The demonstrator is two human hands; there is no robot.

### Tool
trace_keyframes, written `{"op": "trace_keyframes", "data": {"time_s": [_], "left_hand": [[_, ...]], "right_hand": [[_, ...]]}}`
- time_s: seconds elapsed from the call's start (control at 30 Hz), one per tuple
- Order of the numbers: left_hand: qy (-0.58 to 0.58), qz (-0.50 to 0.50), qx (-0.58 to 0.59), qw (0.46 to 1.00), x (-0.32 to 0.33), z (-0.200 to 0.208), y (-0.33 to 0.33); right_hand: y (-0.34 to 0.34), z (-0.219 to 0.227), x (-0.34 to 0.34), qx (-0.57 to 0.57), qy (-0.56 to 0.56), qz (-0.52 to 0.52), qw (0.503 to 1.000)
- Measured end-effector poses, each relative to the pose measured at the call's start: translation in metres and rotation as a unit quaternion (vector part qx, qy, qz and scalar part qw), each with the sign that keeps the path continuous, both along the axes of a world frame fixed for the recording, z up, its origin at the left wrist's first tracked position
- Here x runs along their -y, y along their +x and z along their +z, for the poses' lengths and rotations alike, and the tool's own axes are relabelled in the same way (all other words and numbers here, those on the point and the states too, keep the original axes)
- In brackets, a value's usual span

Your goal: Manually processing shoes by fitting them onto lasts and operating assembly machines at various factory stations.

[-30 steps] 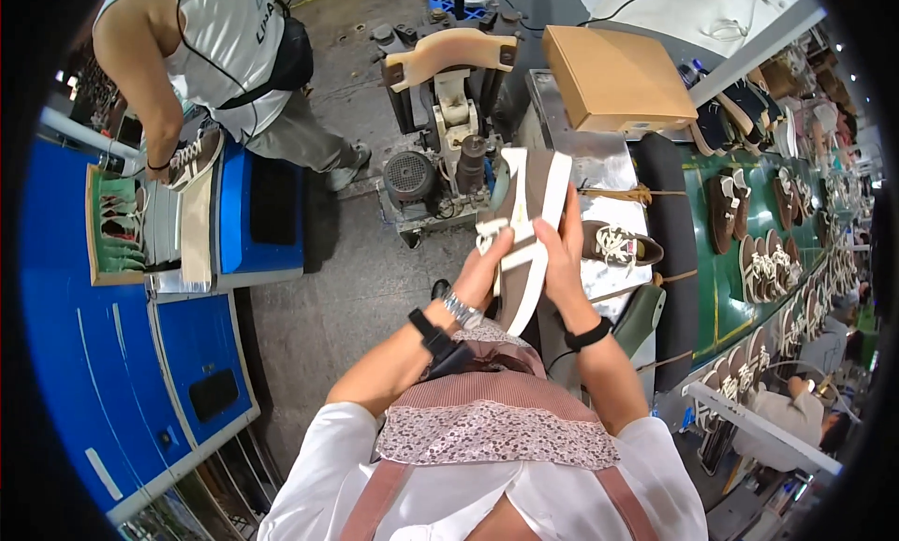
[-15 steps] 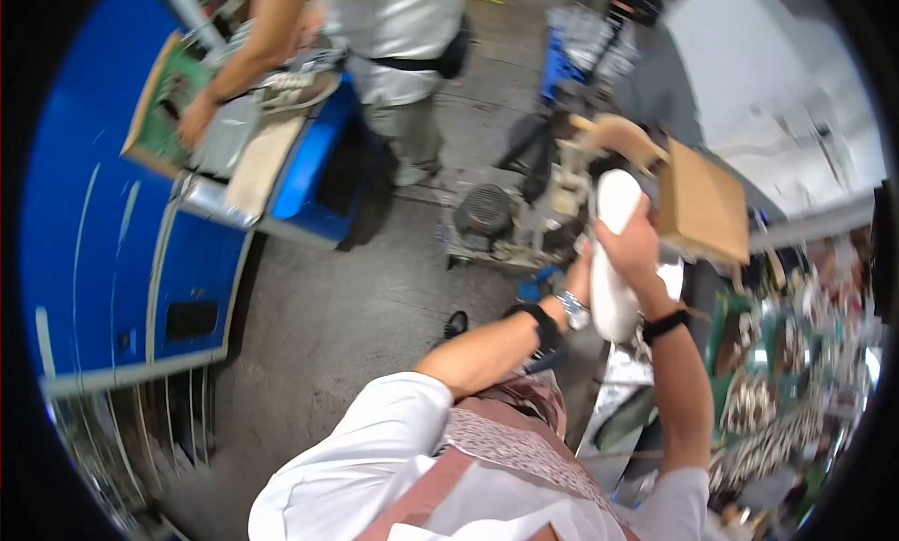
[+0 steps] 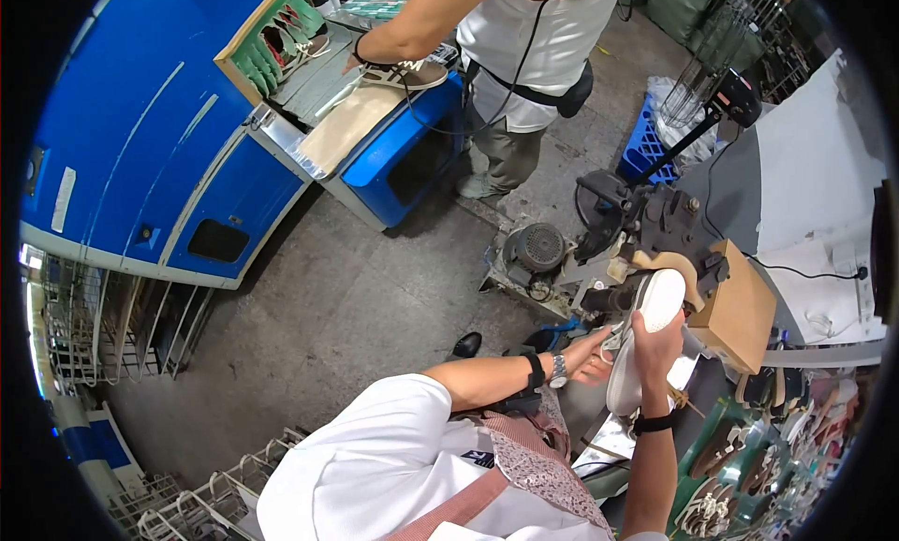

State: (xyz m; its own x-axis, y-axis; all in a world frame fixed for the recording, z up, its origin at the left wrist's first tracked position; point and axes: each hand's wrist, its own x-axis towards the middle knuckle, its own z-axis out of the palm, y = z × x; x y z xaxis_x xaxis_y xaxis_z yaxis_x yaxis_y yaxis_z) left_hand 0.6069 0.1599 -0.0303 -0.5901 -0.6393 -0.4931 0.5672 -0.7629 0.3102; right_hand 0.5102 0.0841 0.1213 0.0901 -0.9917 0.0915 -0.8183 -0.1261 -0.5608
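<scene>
A grey sneaker (image 3: pixel 626 384) with a pale sole is tilted on its side at the right, close to a dark machine arm. My right hand (image 3: pixel 657 343) wraps around its middle, with the sole toward me. On the lace side, my left hand (image 3: pixel 588 358) has its fingers bent at the white laces (image 3: pixel 612 343); the fingertips are partly hidden. The sneaker's toe end rests near a curved tan pad (image 3: pixel 688 271) on the machine (image 3: pixel 655 218).
A motor (image 3: pixel 540 248) sits at the machine's base, beside a cardboard box (image 3: pixel 735 307). Green trays of shoes (image 3: pixel 716 447) line the lower right. A co-worker (image 3: pixel 524 54) handles a brown sneaker (image 3: pixel 405 75) at the blue machine (image 3: pixel 140 120). A wire rack (image 3: pixel 215 489) stands lower left.
The sneaker has turned so its lace side faces my left hand, which has shifted to the laces. The view has swung. The co-worker's hand has moved from the green tray to a sneaker.
</scene>
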Motion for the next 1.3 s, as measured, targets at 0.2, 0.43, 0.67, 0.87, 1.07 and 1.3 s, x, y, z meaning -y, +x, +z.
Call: {"op": "trace_keyframes", "data": {"time_s": [0.2, 0.43, 0.67, 0.87, 1.07, 1.3], "left_hand": [[-0.054, 0.244, -0.133, 0.959, 0.048, 0.059, -0.022], [-0.061, 0.232, -0.189, 0.952, 0.053, 0.043, -0.02], [-0.084, 0.223, -0.132, 0.962, 0.032, 0.064, -0.018], [-0.025, 0.048, -0.069, 0.996, -0.02, 0.075, 0.068], [-0.275, -0.205, 0.258, 0.903, -0.059, 0.025, 0.162], [-0.304, -0.198, 0.349, 0.864, -0.068, 0.037, 0.147]], "right_hand": [[-0.001, -0.016, -0.008, 0.06, -0.092, 0.006, 0.994], [0.017, 0.01, -0.015, 0.025, -0.033, -0.048, 0.998], [0.015, 0.011, -0.037, 0.054, -0.117, -0.054, 0.99], [-0.001, 0.002, -0.101, 0.479, 0.049, -0.098, 0.871], [0.025, -0.048, -0.027, 0.75, 0.349, -0.07, 0.558], [-0.004, -0.021, -0.067, 0.742, 0.296, 0.015, 0.601]]}}
